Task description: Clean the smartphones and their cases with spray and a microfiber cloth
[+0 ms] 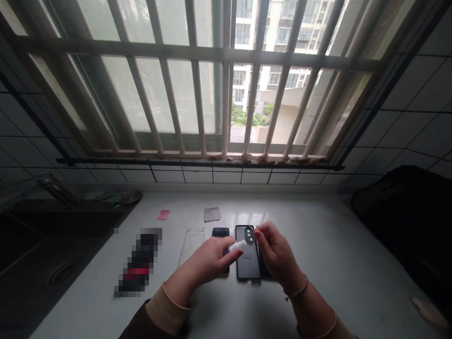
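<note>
Working left to right along the white counter (318, 245), we pass a dark sink (63, 270) and a blurred object (139, 261) we cannot make out, then a pink slip (163, 214) and a grey cloth (212, 214) lying well apart from the hands. A clear phone case (192, 245) lies empty, with a dark phone (221, 232) just beside it, partly under the left hand (208, 259). That hand's grip is closed around a small white bottle (236, 246), whose tip points toward the right hand (277, 249). Next comes a black phone case (247, 252) with a camera cutout, apparently also empty, so the phone is not yet cased. The right hand's fingers (263, 235) pinch together just above it, though we cannot tell whether they hold anything. A dark bag (399, 207) sits at the far right.
</note>
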Motion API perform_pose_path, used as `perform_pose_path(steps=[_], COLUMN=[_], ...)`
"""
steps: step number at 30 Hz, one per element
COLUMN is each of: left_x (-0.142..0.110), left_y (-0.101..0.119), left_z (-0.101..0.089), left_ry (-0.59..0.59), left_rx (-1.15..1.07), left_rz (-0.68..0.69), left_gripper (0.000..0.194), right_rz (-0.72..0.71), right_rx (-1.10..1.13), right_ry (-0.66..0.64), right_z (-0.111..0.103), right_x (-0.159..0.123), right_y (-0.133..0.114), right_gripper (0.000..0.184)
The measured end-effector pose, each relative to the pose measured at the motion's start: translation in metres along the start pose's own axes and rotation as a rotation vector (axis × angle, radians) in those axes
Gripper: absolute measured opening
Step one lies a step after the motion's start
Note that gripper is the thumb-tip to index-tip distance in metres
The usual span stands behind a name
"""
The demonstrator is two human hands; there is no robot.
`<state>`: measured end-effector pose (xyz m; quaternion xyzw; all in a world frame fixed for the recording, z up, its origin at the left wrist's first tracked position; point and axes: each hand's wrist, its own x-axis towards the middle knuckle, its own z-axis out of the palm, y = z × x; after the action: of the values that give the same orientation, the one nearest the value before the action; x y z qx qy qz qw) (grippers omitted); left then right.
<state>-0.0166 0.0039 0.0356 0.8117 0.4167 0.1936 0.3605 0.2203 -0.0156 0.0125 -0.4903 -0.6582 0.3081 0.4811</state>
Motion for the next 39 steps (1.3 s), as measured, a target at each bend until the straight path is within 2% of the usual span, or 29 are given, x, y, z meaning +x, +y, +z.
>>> perform_pose_path(steps=[2, 3, 5, 8, 10, 12, 17, 19, 22, 25, 28, 30, 34, 36, 39], left_x=[-0.002, -0.002, -0.002, -0.001, 0.001, 0.003, 0.006, 0.008, 0.010, 0.011, 0.011, 0.010, 0.010, 0.010, 0.010], left_y=[-0.008, -0.012, -0.017, -0.017, -0.016, -0.016, -0.023, -0.025, -0.027, -0.027, -0.027, -0.029, -0.034, -0.035, -0.034], left_z=[-0.007, -0.009, -0.011, -0.009, -0.006, -0.003, 0.002, 0.003, 0.005, 0.004, 0.002, 0.001, 0.000, 0.002, 0.004], left_ry=[-0.032, -0.009, 0.079, 0.162, 0.159, 0.145, 0.149, 0.159, 0.187, 0.218, 0.261, 0.331, 0.462, 0.485, 0.493], left_rx=[-0.198, -0.291, -0.447, -0.646, -0.770, -0.823, -0.683, -0.607, -0.516, -0.472, -0.414, -0.281, 0.061, 0.126, 0.131], left_rz=[-0.056, -0.075, -0.092, -0.093, -0.109, -0.127, -0.088, -0.062, -0.051, -0.053, -0.049, -0.038, 0.026, 0.060, 0.094], left_gripper=[0.054, 0.053, 0.053, 0.052, 0.052, 0.052, 0.051, 0.050, 0.051, 0.050, 0.048, 0.045, 0.035, 0.032, 0.033], right_rz=[0.044, 0.073, 0.132, 0.174, 0.182, 0.197, 0.244, 0.272, 0.302, 0.290, 0.201, 0.090, -0.129, -0.242, -0.147], right_rx=[0.023, 0.011, -0.091, -0.388, -0.587, -0.678, -0.815, -0.858, -0.895, -0.899, -0.873, -0.834, -0.730, -0.547, -0.307], right_ry=[0.197, 0.274, 0.327, 0.187, 0.049, -0.018, -0.121, -0.166, -0.215, -0.224, -0.176, -0.137, -0.135, -0.090, -0.047], right_z=[-0.018, -0.026, -0.036, -0.032, -0.022, -0.011, -0.001, -0.002, -0.003, -0.004, -0.004, -0.001, 0.014, 0.023, 0.035], right_x=[0.005, 0.008, 0.014, 0.027, 0.039, 0.056, 0.102, 0.115, 0.124, 0.125, 0.118, 0.106, 0.068, 0.048, 0.026], right_y=[0.007, 0.011, 0.017, 0.023, 0.027, 0.033, 0.056, 0.065, 0.074, 0.070, 0.051, 0.032, -0.002, -0.013, -0.021], right_gripper=[0.034, 0.035, 0.036, 0.031, 0.025, 0.027, 0.017, 0.019, 0.032, 0.033, 0.034, 0.039, 0.033, 0.029, 0.029])
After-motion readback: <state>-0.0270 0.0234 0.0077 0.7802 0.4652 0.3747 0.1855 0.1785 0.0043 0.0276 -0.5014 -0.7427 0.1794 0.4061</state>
